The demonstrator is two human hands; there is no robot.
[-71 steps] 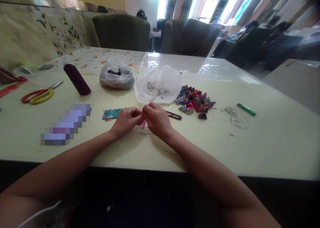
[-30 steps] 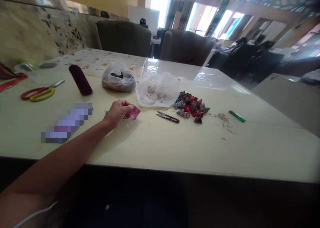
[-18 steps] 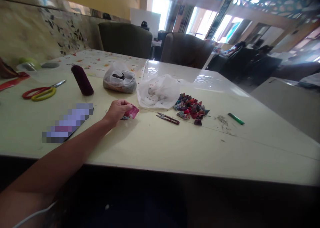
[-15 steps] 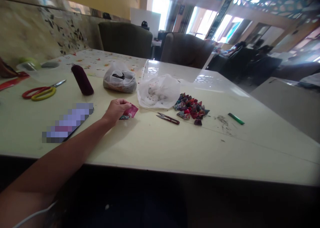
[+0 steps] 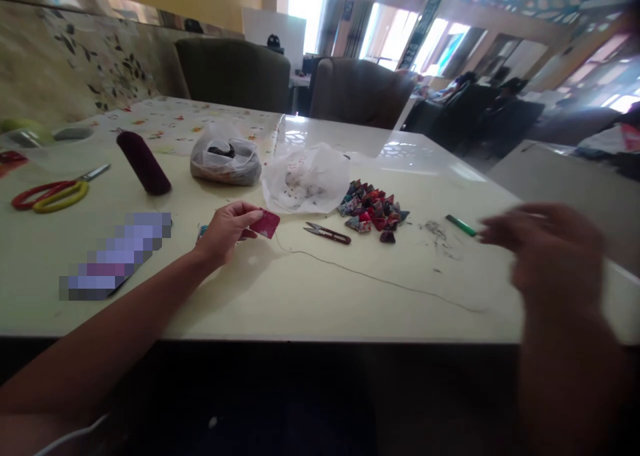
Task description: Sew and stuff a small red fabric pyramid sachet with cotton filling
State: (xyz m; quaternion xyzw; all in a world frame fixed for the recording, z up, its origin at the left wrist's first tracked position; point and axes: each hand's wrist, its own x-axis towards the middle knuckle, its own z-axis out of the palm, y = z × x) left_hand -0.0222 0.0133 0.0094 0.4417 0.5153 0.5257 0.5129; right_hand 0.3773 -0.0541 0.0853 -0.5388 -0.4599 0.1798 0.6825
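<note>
Left hand: the fingers of the left hand [image 5: 224,235] are closed in a pinch, thumb on top, on one edge of a red cloth piece [image 5: 267,224].
Red cloth piece: sticks out past the thumb tip to the right, above the desk [image 5: 320,309], most of its face uncovered.
Thread: a thin dark thread [image 5: 390,283] runs from beside the cloth rightward across the desk.
Right hand: the right hand [image 5: 555,253] is raised at the right side, blurred, fingers bent; whether they grip anything I cannot tell.
Teal scrap: a teal scrap [image 5: 202,232] peeks out behind the left hand, mostly hidden.
Snips: brown-handled thread snips [image 5: 330,235] lie with blades apart, right of the cloth.
Cloth triangles: a heap of small, mixed-colour cloth triangles [image 5: 375,209] sits beyond the snips, just beside the white bag.
White bag: the thin white bag [image 5: 327,169] lies slumped; whitish clumps with dark specks show through it.
Grey-filled bag: the clear bag [image 5: 235,169] stands left of it, bulging with greyish-brown contents, something dark at its mouth.
Plastic tub: a clear tub [image 5: 73,151] at far left; its contents are too unclear to name.
</note>
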